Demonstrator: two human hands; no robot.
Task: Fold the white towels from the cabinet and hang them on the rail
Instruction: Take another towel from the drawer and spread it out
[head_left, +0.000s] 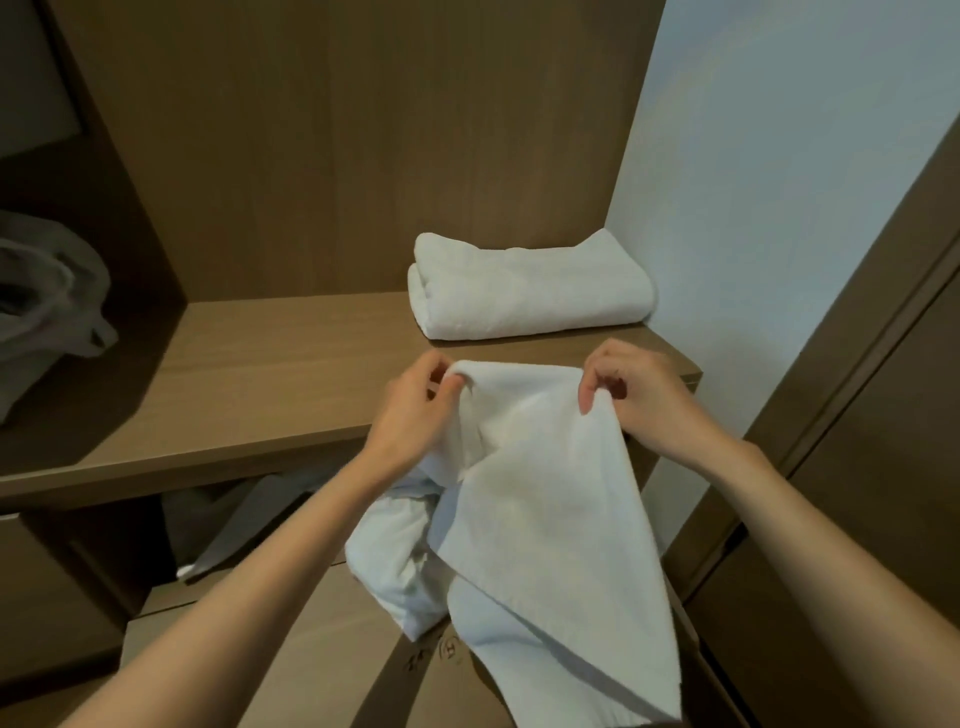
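Now pinching the top edge of the loose towel (535, 499) with left hand (415, 400) and right hand (628, 395), both curled tight on the cloth, just in front of the shelf (260, 374). Draw the two corners apart until level and taut. Shake out the bunched part hanging below the shelf. Avoid the folded towel (524, 286) at the shelf's back right. Fold over the bare left part of the shelf.

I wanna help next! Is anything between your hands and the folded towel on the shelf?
Nothing visible does: only a strip of shelf lies before the folded towel. The left hand and right hand are both full, though, pinching the loose towel.
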